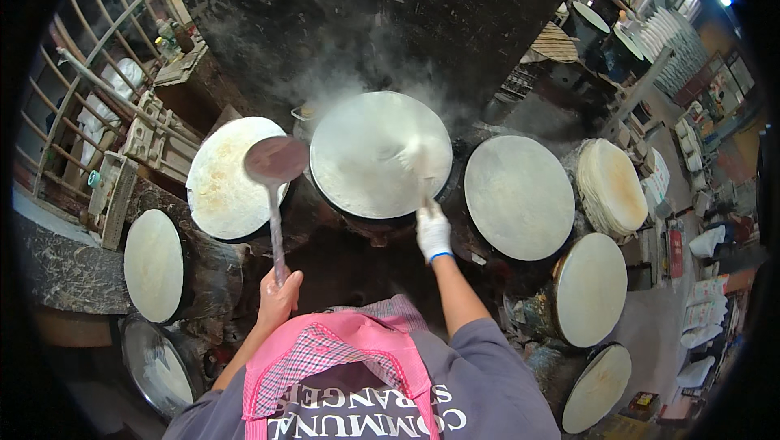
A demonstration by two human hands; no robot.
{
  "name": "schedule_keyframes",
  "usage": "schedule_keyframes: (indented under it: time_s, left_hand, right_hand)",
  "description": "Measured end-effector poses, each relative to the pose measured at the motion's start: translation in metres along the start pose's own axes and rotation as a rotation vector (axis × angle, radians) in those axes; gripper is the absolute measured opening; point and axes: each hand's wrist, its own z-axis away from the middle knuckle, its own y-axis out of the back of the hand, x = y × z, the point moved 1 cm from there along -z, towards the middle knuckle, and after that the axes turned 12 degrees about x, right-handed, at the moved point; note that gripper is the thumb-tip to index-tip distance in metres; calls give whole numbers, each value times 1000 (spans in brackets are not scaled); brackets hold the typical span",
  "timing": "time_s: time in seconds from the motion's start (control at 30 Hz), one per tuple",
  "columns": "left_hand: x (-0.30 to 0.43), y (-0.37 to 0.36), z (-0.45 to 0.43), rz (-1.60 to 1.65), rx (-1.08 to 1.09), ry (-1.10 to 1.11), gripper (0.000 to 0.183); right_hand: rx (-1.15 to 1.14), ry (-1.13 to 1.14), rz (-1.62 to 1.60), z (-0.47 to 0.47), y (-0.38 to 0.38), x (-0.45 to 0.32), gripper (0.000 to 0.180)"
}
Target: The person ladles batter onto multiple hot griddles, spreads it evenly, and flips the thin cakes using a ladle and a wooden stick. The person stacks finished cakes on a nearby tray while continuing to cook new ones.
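The long handle of a ladle [277, 159] is gripped in my bare left hand [279, 298]; its broad reddish-brown bowl hangs over the right part of a browned flatbread [222, 196]. In my right hand [433, 231], which wears a white glove with a blue cuff, is the handle of a spreading tool [425, 181]. Its far end is blurred and lost in steam over the pale batter on the central round griddle [365, 166]. Right of that griddle lies another pale round flatbread [519, 197] on its own griddle.
More round griddles with pale flatbreads stand at left [153, 266] and right [591, 290]. A stack of flatbreads [611, 189] sits at the right. Bottom left is a metal basin [158, 367] with whitish batter. A dark panel [365, 25] rises behind. Another person [612, 4] works far off.
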Motion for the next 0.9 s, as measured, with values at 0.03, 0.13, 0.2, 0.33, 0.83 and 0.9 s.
schedule_keyframes:
  time_s: [0.03,0.13,0.2,0.33,0.83,0.9]
  left_hand:
    - [2,-5,-6,-13,-72,-18,29]
    - [10,-17,-22,33,-260,60,28]
    - [15,-20,-29,52,-377,106,25]
    - [18,-19,-40,54,-522,228,22]
    - [36,-34,-162,31,-630,460,21]
    - [44,-42,-178,-73,-593,389,24]
  right_hand:
    - [-49,40,80,9,-3,-2,42]
    - [-89,302,73,19,3,-15,42]
    - [60,106,120,25,17,-19,41]
    - [148,1,87,66,13,-24,43]
    - [-253,72,106,32,26,-29,43]
    - [-275,62,124,46,30,-28,43]
